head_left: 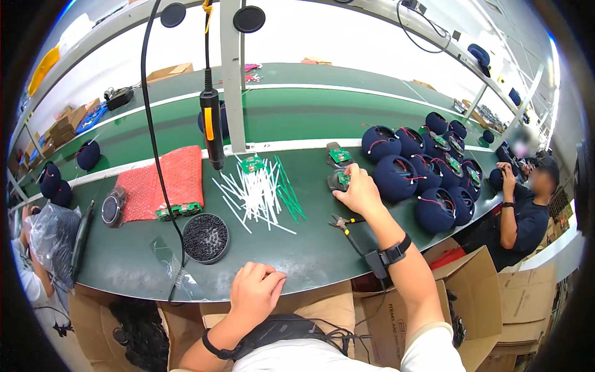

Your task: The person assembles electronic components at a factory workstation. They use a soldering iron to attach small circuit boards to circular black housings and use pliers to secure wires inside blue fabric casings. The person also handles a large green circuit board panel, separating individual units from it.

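My right hand reaches over the bench, its fingers closed at the edge of a black plastic part with a green circuit board. Just beyond it lies a similar black part with a board. My left hand hovers at the bench's near edge, fingers curled in with nothing visible in them. Wire cutters with black and yellow handles lie near my right wrist. Between the hands and the far rail, white strips and green strips are spread out, a small green board on top.
Several dark-blue round shells with red wires crowd the right. A black-handled electric screwdriver hangs over the bench. At left are a round tin of black screws and red bubble wrap. Co-workers sit on both sides; cardboard boxes stand below.
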{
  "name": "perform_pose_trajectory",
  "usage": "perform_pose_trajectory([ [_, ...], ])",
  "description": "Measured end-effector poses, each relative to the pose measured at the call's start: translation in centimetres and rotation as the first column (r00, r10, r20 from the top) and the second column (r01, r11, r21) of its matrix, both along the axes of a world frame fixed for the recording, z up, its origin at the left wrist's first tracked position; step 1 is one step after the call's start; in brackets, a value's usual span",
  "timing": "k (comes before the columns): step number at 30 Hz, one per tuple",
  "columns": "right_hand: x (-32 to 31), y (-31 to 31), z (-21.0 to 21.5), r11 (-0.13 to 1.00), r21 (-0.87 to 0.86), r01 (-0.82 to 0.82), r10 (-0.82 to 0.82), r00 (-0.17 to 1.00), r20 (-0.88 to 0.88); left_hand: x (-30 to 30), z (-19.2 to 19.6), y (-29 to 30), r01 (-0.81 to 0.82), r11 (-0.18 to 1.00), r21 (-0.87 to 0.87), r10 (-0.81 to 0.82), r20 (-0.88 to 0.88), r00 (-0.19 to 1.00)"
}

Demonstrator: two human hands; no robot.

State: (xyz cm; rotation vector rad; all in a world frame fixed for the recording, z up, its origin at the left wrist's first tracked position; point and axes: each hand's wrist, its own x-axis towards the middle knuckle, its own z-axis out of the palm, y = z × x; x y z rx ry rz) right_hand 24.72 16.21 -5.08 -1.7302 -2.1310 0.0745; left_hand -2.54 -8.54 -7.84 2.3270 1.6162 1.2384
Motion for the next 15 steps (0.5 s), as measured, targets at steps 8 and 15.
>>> perform_pose_trajectory([
  [8,0.3,5.5,2.4,0.962,0.274,0.015,0.035,0.984,-0.178,0.7,0.4,0.5,0.009,1.0,0.021,-0.009,-0.018,1.0],
  [15,-2.9,12.0,-0.9,0.981,0.15,0.125,-0.088,0.968,-0.233,0.1,0.3,-0.1,-0.042,0.999,0.0,0.042,-0.024,0.999],
])
